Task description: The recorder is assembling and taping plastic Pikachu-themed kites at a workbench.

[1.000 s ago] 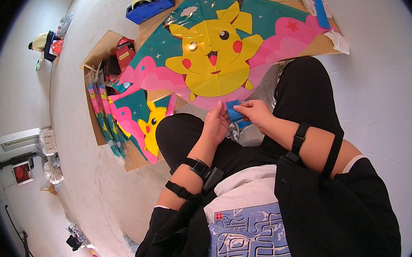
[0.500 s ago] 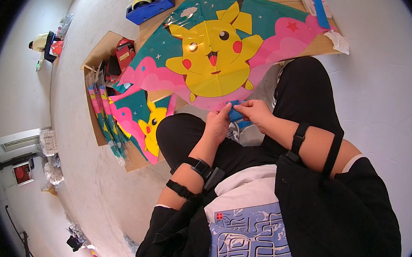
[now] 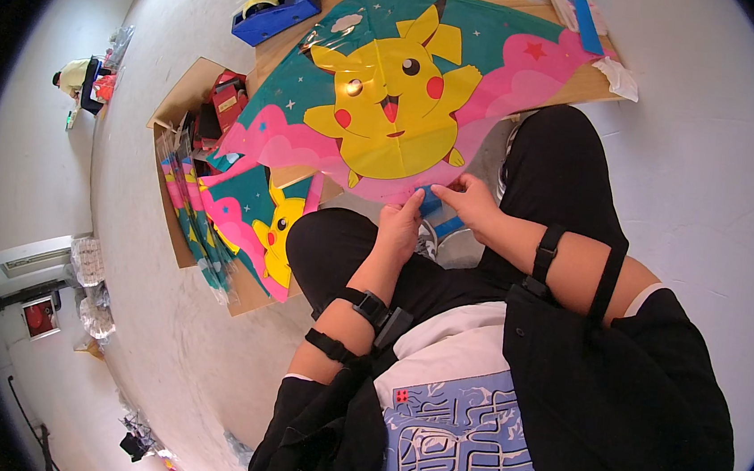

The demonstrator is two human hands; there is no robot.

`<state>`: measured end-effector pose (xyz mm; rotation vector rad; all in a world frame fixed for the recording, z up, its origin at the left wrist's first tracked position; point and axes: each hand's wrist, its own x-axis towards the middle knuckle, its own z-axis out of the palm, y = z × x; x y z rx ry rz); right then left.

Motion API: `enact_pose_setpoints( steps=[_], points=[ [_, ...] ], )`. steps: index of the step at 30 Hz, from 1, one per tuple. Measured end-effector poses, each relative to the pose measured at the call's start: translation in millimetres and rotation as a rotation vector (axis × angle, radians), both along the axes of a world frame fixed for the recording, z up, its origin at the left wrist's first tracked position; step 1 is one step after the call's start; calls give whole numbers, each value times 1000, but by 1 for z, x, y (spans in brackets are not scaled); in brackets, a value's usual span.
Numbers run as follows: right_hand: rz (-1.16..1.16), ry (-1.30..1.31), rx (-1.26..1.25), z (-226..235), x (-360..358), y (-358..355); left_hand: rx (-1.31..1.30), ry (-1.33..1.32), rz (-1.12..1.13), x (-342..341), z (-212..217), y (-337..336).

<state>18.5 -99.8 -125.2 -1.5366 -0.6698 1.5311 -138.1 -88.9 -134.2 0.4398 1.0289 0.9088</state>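
A large kite of thin printed film, green and pink with a yellow cartoon animal, hangs over the table's front edge toward my knees. At its lower tip is a small blue strip, like tape or film. With thumb and fingers, my left hand pinches the kite's lower edge, right beside the blue strip. My right hand is just to the right, thumb and index finger closed at the strip's upper right; whether it grips the strip or the kite's edge is hard to make out.
The wooden table has a blue tape dispenser at its left and a blue strip at its right corner. A cardboard box left of my knees holds red items and packed kites. Another kite lies there. A person is far left.
My right hand has shifted slightly up and right, its fingertips drawing along the kite's lower edge. More of the blue strip shows between my hands. My left hand stays almost in place.
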Motion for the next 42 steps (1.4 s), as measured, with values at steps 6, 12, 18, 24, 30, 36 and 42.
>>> enact_pose_setpoints(
  steps=[6,12,18,24,30,36,42],
  points=[
    [46,2,-27,11,-1,2,-30,-18,9,-4,-6,-1],
    [63,-33,-38,7,0,1,-88,-25,85,15,19,3],
    [26,10,-3,2,-2,0,-68,105,79,13,0,8],
    [110,-2,-70,-7,1,1,-47,117,93,19,0,7],
    [232,37,-126,-3,2,-2,-90,134,33,20,12,9],
    [245,48,-72,-12,8,-3,-81,123,56,11,3,9],
    [245,2,-128,-4,12,3,-195,-13,40,0,16,12]
  ],
)
